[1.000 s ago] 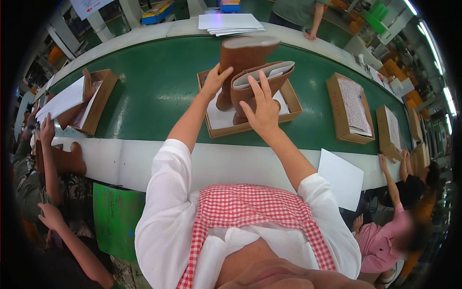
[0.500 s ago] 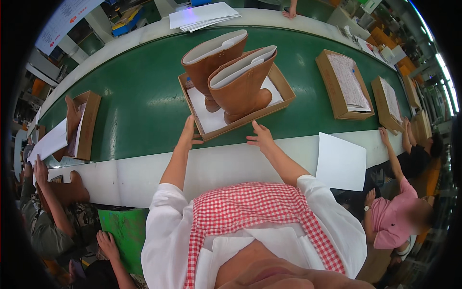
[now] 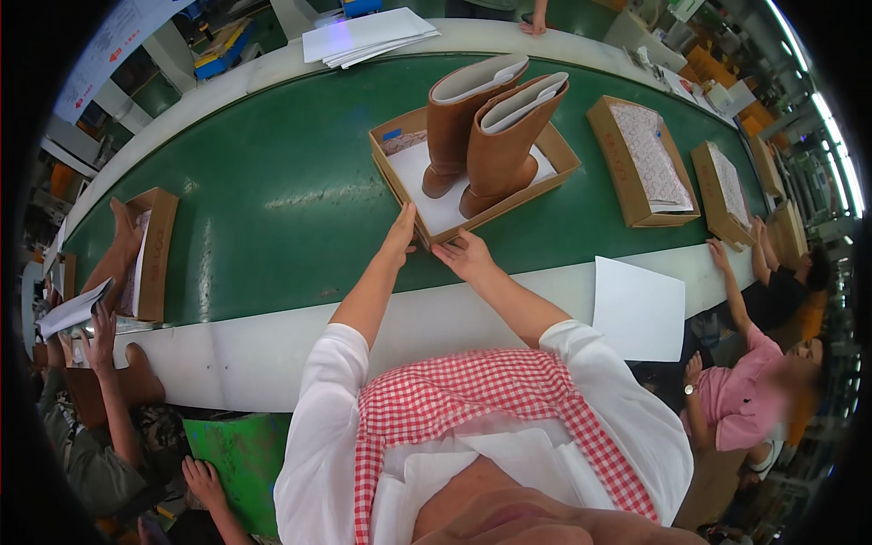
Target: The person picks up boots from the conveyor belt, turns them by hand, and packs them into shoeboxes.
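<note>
Two brown boots [image 3: 504, 145] with white shaft linings stand upright side by side in an open cardboard box [image 3: 400, 198] on the green belt ahead of me. White paper [image 3: 422, 186] lines the box bottom beneath them. My left hand [image 3: 398, 238] presses against the left wall near the box's closest corner. At the same corner my right hand [image 3: 467, 256] has its fingers on the front wall. Both hands grip the box from outside, and some fingertips are hidden behind the cardboard.
Boxes holding patterned paper [image 3: 649, 154] stand to the right, near a loose white sheet [image 3: 639, 309]. At left, a co-worker's hand [image 3: 98, 341] is beside another box [image 3: 162, 259] with a boot. White sheets [image 3: 368, 36] lie on the far ledge [image 3: 463, 32]. A green bin [image 3: 238, 459] stands lower left.
The box with the boots has moved right and turned slightly. My hands have come closer together and closed on its near corner. The left co-worker's white sheet has shifted toward them.
</note>
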`<action>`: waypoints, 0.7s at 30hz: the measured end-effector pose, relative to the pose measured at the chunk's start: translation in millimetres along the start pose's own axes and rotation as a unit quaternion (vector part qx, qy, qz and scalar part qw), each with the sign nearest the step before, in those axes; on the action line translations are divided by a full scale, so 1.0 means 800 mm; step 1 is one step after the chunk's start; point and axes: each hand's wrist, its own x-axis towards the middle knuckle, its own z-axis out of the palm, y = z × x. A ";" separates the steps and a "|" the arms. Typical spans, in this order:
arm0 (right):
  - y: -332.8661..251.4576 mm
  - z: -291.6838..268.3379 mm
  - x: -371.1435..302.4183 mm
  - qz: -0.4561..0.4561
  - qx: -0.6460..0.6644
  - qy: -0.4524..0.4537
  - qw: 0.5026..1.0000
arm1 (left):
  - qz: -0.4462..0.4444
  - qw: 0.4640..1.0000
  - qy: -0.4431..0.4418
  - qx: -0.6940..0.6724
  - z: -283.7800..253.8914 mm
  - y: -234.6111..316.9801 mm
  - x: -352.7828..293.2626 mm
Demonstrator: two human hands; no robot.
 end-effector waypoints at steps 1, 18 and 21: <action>-0.006 0.009 -0.006 -0.039 0.030 0.019 0.999 | 0.006 1.000 -0.001 0.012 0.006 0.008 0.005; -0.091 -0.054 -0.011 -0.216 -0.292 0.080 0.928 | 0.174 0.928 -0.325 -0.050 0.067 0.081 -0.083; -0.008 -0.073 -0.028 -0.239 -0.457 0.130 0.847 | 0.346 0.879 -0.306 -0.115 0.041 0.141 -0.175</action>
